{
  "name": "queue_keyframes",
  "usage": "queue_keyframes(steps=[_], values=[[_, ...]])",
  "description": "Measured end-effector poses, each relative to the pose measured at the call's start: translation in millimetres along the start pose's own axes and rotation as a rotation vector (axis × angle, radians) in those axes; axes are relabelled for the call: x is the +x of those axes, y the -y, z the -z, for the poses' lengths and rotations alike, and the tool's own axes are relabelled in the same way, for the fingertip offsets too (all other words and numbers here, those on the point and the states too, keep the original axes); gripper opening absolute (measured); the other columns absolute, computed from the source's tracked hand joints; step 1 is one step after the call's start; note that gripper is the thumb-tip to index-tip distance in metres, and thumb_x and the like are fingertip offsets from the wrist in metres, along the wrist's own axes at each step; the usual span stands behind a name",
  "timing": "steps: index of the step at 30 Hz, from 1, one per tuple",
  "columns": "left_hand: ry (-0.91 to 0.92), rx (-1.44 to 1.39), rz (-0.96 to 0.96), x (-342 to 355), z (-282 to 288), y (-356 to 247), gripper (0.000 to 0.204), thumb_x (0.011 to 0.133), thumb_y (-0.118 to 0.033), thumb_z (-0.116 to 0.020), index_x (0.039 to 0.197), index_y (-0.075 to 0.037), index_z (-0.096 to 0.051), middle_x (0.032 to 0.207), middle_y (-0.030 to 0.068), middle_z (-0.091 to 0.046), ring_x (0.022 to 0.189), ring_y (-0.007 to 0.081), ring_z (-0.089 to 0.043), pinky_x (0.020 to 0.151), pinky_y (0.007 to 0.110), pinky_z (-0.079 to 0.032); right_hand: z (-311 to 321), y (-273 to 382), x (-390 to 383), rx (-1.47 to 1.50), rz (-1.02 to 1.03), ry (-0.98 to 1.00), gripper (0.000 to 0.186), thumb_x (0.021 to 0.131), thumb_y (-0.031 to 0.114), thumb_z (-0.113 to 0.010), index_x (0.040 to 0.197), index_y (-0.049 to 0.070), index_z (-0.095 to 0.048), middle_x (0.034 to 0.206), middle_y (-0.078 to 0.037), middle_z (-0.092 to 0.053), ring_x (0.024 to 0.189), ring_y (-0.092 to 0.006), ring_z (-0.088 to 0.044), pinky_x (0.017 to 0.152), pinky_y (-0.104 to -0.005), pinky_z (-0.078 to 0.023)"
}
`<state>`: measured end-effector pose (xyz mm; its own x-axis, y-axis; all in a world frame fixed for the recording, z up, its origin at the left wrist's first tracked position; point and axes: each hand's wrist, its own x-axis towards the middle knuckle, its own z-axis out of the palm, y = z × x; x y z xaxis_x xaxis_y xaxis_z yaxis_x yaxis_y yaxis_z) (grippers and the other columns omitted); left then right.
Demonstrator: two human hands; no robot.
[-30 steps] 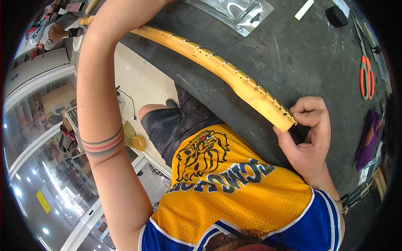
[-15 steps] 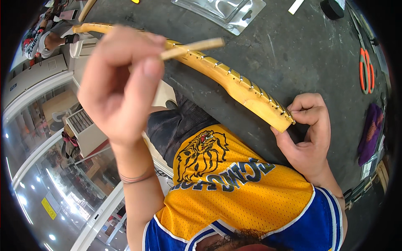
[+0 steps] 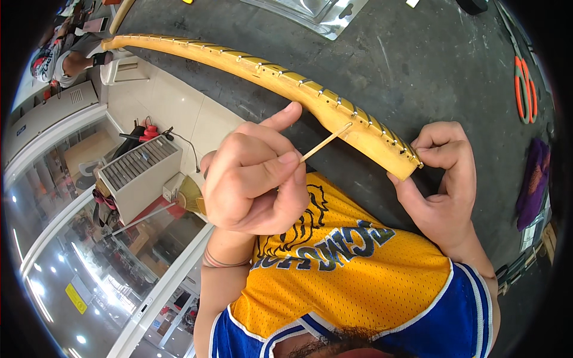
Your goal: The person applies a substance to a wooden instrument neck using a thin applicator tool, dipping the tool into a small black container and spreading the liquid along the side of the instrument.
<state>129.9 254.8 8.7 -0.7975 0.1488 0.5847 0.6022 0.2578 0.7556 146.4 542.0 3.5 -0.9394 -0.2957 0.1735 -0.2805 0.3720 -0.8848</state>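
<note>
A pale wooden guitar neck [image 3: 280, 83] with metal frets along its upper edge runs from the far left to the right, its side toward me. My left hand [image 3: 262, 173] pinches a thin wooden stick [image 3: 325, 142] between thumb and fingers, index finger stretched toward the neck's edge. The stick's tip meets the neck's side, just below the frets near the heel. My right hand [image 3: 439, 173] grips the heel end of the neck between thumb and curled fingers.
On the dark worktop [image 3: 418, 71] lie orange-handled scissors [image 3: 523, 89] and a purple cloth [image 3: 534, 185] at the right. Clear plastic packaging [image 3: 325, 18] lies at the far edge. At left are a white slatted box [image 3: 140, 173] and a person [image 3: 59, 65].
My left hand has come down and right from above the neck, bringing the stick's tip to its side near the heel. My right hand keeps its grip on the heel.
</note>
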Motion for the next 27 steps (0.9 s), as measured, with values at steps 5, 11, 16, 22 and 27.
queue_keyframes(steps=[5, 11, 16, 22, 27], values=[[-0.011, -0.006, 0.011, -5.8, -6.5, -0.8, 0.023, 0.086, 0.019, -0.075, 0.1, 0.002, -0.067, 0.082, 0.0081, -0.063, 0.074, 0.0197, -0.071, 0.106, 0.06, -0.067, 0.2, -0.3, -0.3, -0.007, 0.005, -0.005, 0.047, 0.084, -0.01, -0.088, 0.113, 0.007, -0.055, 0.116, -0.013, -0.063, 0.103, -0.0201, -0.063, 0.093, -0.0346, -0.052], [-0.009, 0.048, 0.018, -7.2, -10.2, -2.6, 0.027, 0.085, 0.021, -0.076, 0.1, 0.001, -0.065, 0.082, 0.0077, -0.063, 0.071, 0.0185, -0.071, 0.101, 0.053, -0.071, 0.4, 0.4, -0.1, -0.009, -0.008, 0.002, 0.047, 0.085, -0.01, -0.088, 0.113, 0.007, -0.055, 0.116, -0.013, -0.063, 0.103, -0.0199, -0.063, 0.094, -0.0348, -0.052], [0.012, 0.092, 0.022, -6.9, -8.7, -3.5, 0.029, 0.084, 0.021, -0.077, 0.101, 0.0, -0.065, 0.082, 0.007, -0.063, 0.071, 0.0185, -0.071, 0.1, 0.05, -0.072, 1.7, 1.0, 1.0, -0.005, -0.003, 0.014, 0.047, 0.085, -0.009, -0.088, 0.113, 0.007, -0.054, 0.117, -0.013, -0.062, 0.103, -0.0199, -0.063, 0.094, -0.0348, -0.052], [0.045, 0.142, 0.019, -5.0, -7.9, -4.9, 0.032, 0.083, 0.02, -0.078, 0.102, -0.002, -0.065, 0.083, 0.0057, -0.063, 0.072, 0.0183, -0.072, 0.098, 0.049, -0.072, 2.5, 0.5, 1.1, -0.014, 0.004, 0.021, 0.046, 0.086, -0.009, -0.088, 0.113, 0.007, -0.055, 0.117, -0.013, -0.062, 0.103, -0.0199, -0.063, 0.093, -0.0351, -0.052], [0.063, 0.172, 0.012, -3.4, -8.4, -6.1, 0.032, 0.083, 0.02, -0.078, 0.102, -0.002, -0.065, 0.083, 0.0058, -0.063, 0.072, 0.0182, -0.072, 0.097, 0.048, -0.073, 2.4, 0.2, 1.2, -0.014, 0.005, 0.021, 0.047, 0.086, -0.009, -0.088, 0.114, 0.007, -0.055, 0.116, -0.013, -0.062, 0.102, -0.0199, -0.063, 0.093, -0.035, -0.052]])
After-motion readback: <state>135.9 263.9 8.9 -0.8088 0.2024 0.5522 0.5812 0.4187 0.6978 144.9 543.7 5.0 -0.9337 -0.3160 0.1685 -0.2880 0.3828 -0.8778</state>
